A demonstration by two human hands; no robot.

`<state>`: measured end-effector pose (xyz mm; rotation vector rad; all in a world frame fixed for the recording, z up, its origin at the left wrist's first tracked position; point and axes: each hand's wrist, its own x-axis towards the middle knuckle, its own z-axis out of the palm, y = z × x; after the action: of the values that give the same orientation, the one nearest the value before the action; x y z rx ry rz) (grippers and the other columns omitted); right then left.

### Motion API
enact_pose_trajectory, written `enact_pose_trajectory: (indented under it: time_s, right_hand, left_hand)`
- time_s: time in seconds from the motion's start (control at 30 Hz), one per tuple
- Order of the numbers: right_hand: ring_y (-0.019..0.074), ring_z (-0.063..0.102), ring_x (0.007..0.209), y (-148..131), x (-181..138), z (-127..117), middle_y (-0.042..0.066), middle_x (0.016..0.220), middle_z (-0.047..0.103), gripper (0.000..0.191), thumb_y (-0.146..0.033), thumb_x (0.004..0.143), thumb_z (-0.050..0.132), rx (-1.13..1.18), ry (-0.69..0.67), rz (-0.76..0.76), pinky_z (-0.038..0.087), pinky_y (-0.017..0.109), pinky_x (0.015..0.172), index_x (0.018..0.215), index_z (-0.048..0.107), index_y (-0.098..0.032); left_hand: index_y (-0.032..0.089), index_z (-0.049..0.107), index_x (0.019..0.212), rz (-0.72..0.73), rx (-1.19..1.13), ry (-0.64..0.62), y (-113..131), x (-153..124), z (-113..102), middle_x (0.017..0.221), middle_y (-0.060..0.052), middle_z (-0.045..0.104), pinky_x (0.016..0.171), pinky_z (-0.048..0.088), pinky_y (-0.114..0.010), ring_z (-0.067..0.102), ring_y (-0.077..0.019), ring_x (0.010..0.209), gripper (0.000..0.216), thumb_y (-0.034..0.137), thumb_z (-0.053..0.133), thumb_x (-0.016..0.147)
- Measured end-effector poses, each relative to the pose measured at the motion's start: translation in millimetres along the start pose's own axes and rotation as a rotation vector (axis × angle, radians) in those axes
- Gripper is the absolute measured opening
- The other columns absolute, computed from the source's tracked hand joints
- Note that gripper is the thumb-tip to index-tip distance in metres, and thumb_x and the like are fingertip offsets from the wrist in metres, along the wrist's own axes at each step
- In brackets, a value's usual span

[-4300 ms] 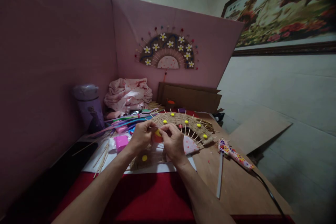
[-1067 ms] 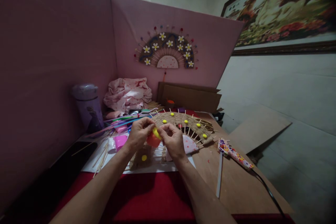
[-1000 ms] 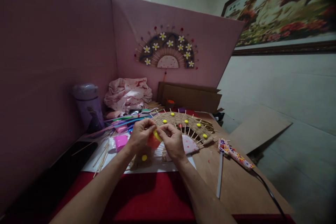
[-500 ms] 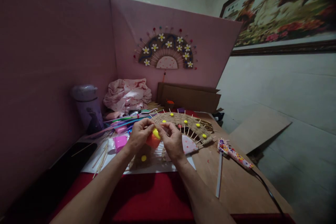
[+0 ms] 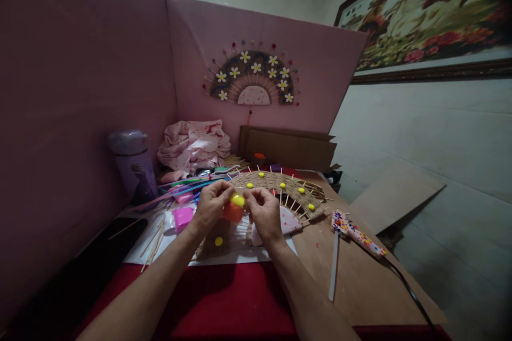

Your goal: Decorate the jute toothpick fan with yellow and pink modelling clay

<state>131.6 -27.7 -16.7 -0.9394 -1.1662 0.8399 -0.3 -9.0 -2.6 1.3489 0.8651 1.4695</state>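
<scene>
In the middle of the head view, my left hand (image 5: 210, 208) and my right hand (image 5: 266, 218) pinch the upper corners of a small clear plastic packet of clay (image 5: 233, 212). A yellow lump sits at its top, with orange below. Under and behind the hands lies a fan-shaped craft wound with tan twine (image 5: 272, 180), with thin sticks poking from its edges and several flat yellow dots on it. Its polka-dot half-round centre (image 5: 289, 220) shows to the right of my right hand. My hands and the packet hide part of the craft.
Left of the hands lie a pink clay packet (image 5: 183, 219) and thin sticks (image 5: 155, 242). A purple bottle (image 5: 135, 170) stands behind them. On the right, a flowered glue gun (image 5: 356, 233) with a cord rests on brown board (image 5: 384, 287). A finished fan (image 5: 256, 77) hangs on the pink panel.
The packet has been turned and flattened out between my fingers, so more of the yellow lump shows. Both hands stay in nearly the same place.
</scene>
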Motion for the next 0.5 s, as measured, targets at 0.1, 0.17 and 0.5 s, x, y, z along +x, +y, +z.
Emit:
enact_pose_trajectory:
  time_s: [0.1, 0.17, 0.5]
  right_hand:
    - [0.0107, 0.043, 0.05, 1.6, 1.4, -4.1, -0.004, 0.051, 0.049, 0.034, -0.05, 0.073, 0.068, -0.049, 0.023, -0.023, 0.036, 0.023, 0.046, 0.064, 0.058, -0.019]
    - [0.0108, 0.043, 0.049, 1.8, 2.2, -6.2, -0.005, 0.05, 0.048, 0.034, -0.051, 0.073, 0.068, -0.046, 0.052, -0.024, 0.036, 0.023, 0.046, 0.065, 0.058, -0.019]
    - [0.0119, 0.046, 0.052, -0.3, 0.1, 1.4, -0.004, 0.053, 0.049, 0.036, -0.053, 0.073, 0.068, -0.007, -0.003, -0.031, 0.038, 0.023, 0.047, 0.069, 0.057, -0.019]
  left_hand:
    - [0.013, 0.063, 0.066, 0.001, 0.011, 0.024, 0.0, 0.4, 0.9, 0.061, 0.001, 0.059, 0.052, 0.038, -0.022, 0.05, -0.0101, 0.055, 0.033, 0.042, 0.079, 0.062]
    - [0.013, 0.064, 0.067, -0.001, 0.003, 0.007, 0.8, 0.6, 1.6, 0.062, 0.0, 0.06, 0.053, 0.039, -0.022, 0.051, -0.0103, 0.056, 0.034, 0.043, 0.079, 0.062]
    - [0.013, 0.064, 0.064, 0.012, -0.048, 0.021, 5.3, 0.9, -1.2, 0.058, 0.001, 0.058, 0.051, 0.038, -0.021, 0.048, -0.0087, 0.053, 0.033, 0.041, 0.08, 0.061]
